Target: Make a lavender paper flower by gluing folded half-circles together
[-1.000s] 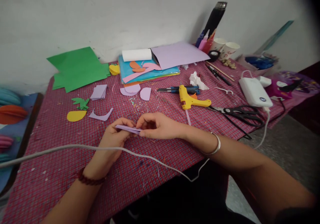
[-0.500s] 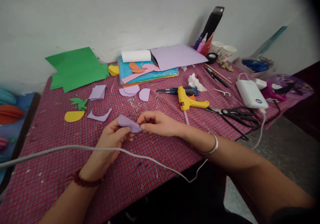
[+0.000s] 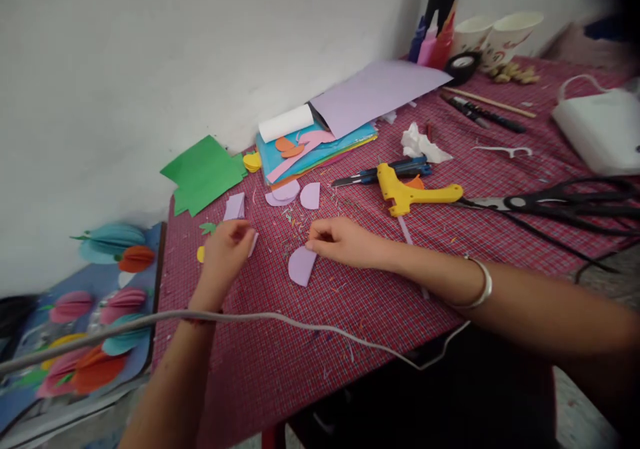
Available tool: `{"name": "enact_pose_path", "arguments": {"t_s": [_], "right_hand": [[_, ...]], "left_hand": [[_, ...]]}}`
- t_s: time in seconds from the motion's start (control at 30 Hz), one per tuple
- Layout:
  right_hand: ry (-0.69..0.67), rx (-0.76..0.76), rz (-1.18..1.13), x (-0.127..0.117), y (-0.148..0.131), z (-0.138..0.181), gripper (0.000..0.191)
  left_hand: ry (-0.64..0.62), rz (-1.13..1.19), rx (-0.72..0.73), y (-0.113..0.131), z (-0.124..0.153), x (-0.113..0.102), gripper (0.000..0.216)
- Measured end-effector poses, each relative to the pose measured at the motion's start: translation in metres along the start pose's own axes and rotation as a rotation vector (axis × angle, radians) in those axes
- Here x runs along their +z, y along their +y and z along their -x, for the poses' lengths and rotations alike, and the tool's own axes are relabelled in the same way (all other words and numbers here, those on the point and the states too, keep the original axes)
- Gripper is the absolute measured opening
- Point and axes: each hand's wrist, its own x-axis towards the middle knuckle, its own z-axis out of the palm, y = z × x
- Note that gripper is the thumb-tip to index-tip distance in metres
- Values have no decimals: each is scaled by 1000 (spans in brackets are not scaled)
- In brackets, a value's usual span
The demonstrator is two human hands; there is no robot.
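Lilac half-round paper [image 3: 301, 267]: located left of the yellow glue gun [image 3: 411, 193], nearer the wearer.
Right hand [image 3: 343, 242]: thumb and forefinger pinched on its edge. Left hand [image 3: 225, 254], farther left: fingers curled; grip on anything cannot be determined.

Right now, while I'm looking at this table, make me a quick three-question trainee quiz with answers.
1. Which hand holds the rounded purple paper piece?
2. True or false: the yellow glue gun lies left of the black-handled scissors in the picture.
3. What colour is the bottle between the blue bottle and the red bottle: a) green, b) pink, c) white?

Key: 1. The right hand. 2. True. 3. b.
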Motion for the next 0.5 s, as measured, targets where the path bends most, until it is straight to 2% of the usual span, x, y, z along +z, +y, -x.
{"name": "enact_pose_path", "arguments": {"t_s": [0.1,0.2,0.37,0.5], "right_hand": [[-20,-37,30,-1,0,1,18],[-12,-72,44,-2,2,-2,16],[149,-169,-84,-20,-16,4,15],[312,-334,-318,-40,-57,46,17]], "left_hand": [[123,-143,-78,-22,-44,-5,40],[106,-231,-131,-35,-72,2,43],[44,-342,-158,-39,-81,17,36],[78,-402,-183,-38,-76,20,34]]}}
